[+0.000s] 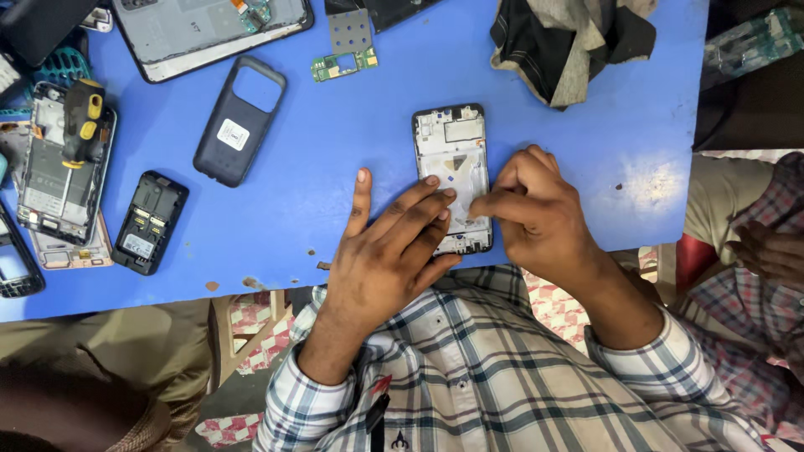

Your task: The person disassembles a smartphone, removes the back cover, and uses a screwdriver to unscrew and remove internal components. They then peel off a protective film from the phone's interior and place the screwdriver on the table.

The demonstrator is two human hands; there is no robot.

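Plaid sleeves (469, 377) up close; left hand (381, 251) lying loosely open, fingertips pressing the phone frame (452, 142), right hand (536, 205) curling, pinching at its gutted, screenless middle on the blue table (335, 151).

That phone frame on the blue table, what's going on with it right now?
A person in a checked shirt has both hands on an opened phone frame lying on the blue table. The left hand rests fingers on it; the right hand pinches at its middle. Other phone parts lie further left.
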